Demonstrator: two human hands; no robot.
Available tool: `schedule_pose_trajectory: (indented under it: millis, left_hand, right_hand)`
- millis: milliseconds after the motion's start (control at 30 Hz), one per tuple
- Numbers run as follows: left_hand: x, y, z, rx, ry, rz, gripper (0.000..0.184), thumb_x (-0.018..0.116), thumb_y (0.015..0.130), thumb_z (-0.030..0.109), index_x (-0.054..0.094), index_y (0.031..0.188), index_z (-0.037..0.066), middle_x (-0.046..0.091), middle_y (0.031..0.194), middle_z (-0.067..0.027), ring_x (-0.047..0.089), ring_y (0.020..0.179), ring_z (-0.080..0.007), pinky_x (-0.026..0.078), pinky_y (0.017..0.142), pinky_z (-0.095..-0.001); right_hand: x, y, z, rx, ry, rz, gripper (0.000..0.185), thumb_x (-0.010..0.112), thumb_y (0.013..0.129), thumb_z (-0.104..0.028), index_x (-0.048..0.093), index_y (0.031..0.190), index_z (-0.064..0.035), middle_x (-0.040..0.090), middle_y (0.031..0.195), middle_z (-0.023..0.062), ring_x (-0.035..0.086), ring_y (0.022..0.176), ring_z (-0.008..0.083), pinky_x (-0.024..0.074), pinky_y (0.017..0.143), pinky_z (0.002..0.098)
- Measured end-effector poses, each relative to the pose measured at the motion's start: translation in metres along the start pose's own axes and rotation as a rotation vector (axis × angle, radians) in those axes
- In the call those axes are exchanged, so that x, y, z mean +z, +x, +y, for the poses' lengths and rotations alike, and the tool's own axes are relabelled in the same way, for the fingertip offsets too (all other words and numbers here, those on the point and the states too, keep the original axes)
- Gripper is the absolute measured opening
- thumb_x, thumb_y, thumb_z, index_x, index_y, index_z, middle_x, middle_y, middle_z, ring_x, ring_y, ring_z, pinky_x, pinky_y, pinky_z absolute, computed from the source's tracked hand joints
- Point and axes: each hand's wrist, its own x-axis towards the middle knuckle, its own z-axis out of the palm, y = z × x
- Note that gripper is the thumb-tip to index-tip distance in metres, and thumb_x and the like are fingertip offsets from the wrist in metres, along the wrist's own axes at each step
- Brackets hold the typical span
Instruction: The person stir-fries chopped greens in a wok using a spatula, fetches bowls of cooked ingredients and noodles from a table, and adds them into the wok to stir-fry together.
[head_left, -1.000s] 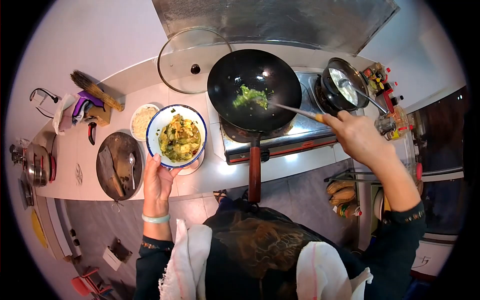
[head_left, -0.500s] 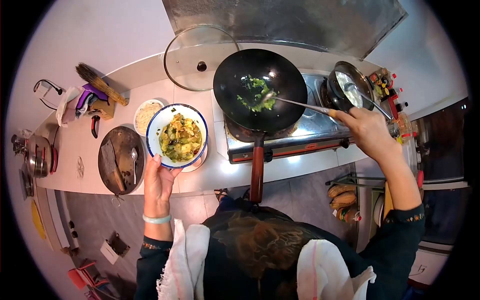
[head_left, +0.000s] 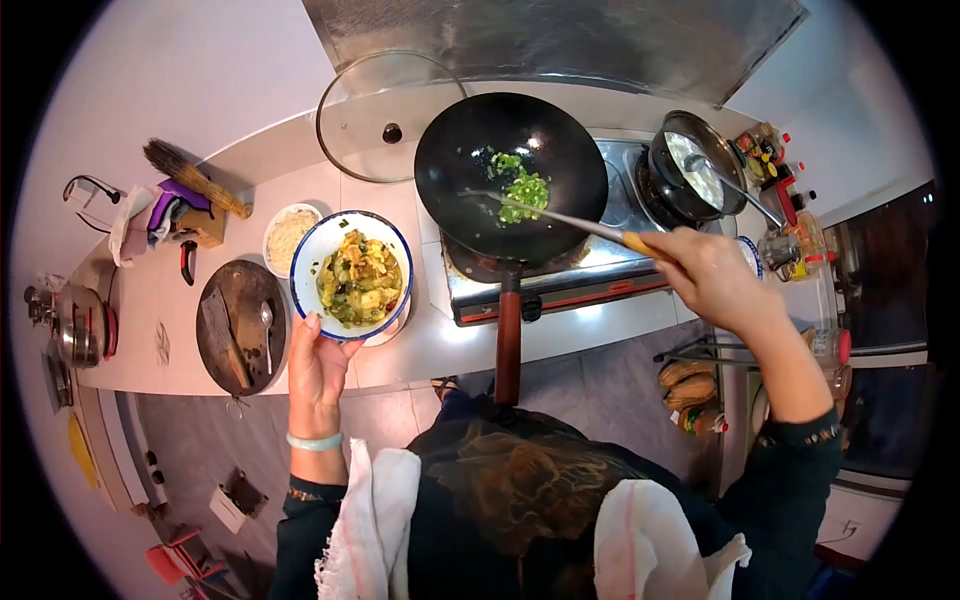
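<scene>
My left hand (head_left: 318,365) grips a white enamel bowl (head_left: 323,245) with a blue rim, thumb on its near edge. Cooked egg and green pieces (head_left: 362,285) fill part of the bowl, tilted slightly toward me left of the stove. With fingers wrapped round the wooden end, my right hand (head_left: 722,280) holds a long metal wok spatula (head_left: 585,226). Its head reaches into the black wok (head_left: 565,150), at the left of chopped green vegetables (head_left: 525,190). The wok stands on the gas stove (head_left: 600,285), its wooden handle (head_left: 508,350) pointing at me.
A glass lid (head_left: 365,110) leans behind the wok's left side. Left are a plate of pale shreds (head_left: 292,238) and a round board (head_left: 245,290) with a cleaver (head_left: 222,330) and spoon (head_left: 267,325). A pan with a ladle (head_left: 690,165) sits on the right burner.
The spatula head has moved left across the wok, and the greens are now gathered in a brighter heap right of it. My right hand has shifted slightly down. The bowl stays held.
</scene>
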Motion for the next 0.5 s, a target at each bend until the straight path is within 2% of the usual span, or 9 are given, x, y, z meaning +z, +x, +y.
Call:
schedule_pose_trajectory:
  millis: [167,200,300,500]
  left_hand:
    - [0.004,-0.001,0.002,-0.011,-0.010,-0.016,0.060,0.060,0.094,0.025,0.035,0.145,0.004,0.051,0.140,-0.0179,0.059,0.121,-0.0323,0.060,0.089,-0.0476]
    - [0.006,-0.001,-0.001,-0.010,0.000,-0.009,0.060,0.060,0.094,0.025,0.035,0.145,0.004,0.051,0.140,-0.0181,0.059,0.121,-0.0325,0.060,0.089,-0.0480]
    - [0.011,0.003,-0.001,-0.005,0.005,-0.026,0.062,0.061,0.094,0.025,0.035,0.145,0.003,0.050,0.140,-0.0188,0.059,0.122,-0.0332,0.059,0.089,-0.0494]
    - [0.012,0.004,0.005,0.001,-0.005,-0.085,0.061,0.061,0.094,0.023,0.035,0.145,0.002,0.051,0.139,-0.0196,0.058,0.122,-0.0340,0.060,0.087,-0.0494]
  right_hand:
    - [0.002,0.013,0.010,-0.008,-0.251,0.077,0.030,0.065,0.086,-0.007,0.066,0.116,-0.0080,0.062,0.080,0.0113,0.065,0.068,0.0282,0.0521,0.059,0.0388]
    - [0.000,0.014,0.014,-0.022,-0.306,0.082,0.035,0.063,0.084,-0.003,0.066,0.118,-0.0087,0.058,0.077,0.0086,0.064,0.067,0.0253,0.0519,0.057,0.0356]
    - [0.007,0.017,0.017,-0.063,-0.494,0.052,0.042,0.062,0.081,-0.001,0.064,0.122,-0.0096,0.057,0.079,0.0070,0.064,0.069,0.0243,0.0523,0.057,0.0347]
    - [-0.022,-0.018,-0.020,-0.029,-0.497,-0.013,0.047,0.061,0.077,0.001,0.065,0.121,-0.0119,0.056,0.079,0.0057,0.063,0.071,0.0242,0.0519,0.060,0.0367]
